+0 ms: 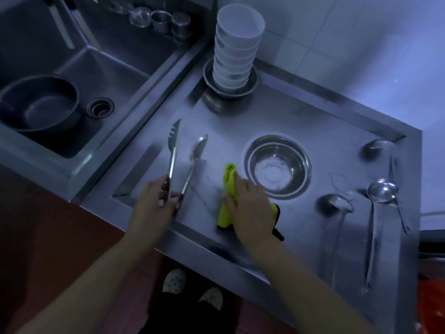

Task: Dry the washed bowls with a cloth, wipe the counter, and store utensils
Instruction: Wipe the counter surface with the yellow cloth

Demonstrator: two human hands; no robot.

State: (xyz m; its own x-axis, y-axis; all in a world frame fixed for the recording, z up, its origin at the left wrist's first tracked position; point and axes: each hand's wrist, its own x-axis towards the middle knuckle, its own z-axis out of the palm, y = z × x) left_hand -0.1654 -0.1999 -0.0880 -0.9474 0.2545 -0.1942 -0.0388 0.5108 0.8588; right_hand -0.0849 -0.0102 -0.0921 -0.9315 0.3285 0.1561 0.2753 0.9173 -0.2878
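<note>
while my left hand (154,201) grips the tongs (179,165) above the desk (277,116), my right hand (250,208) presses the yellow cloth (228,179) flat.

left hand (154,201) grips metal tongs (179,165) at the hinge end, arms spread apart. right hand (248,208) presses a yellow cloth (230,177) onto the steel counter (240,124), just beside a metal bowl (278,166). stacked white bowls (234,49) at the rear; three ladles (378,213) lie to the right.

Dim bluish light — pale tiled wall (337,32) behind, reddish-brown floor (48,213) below.
</note>
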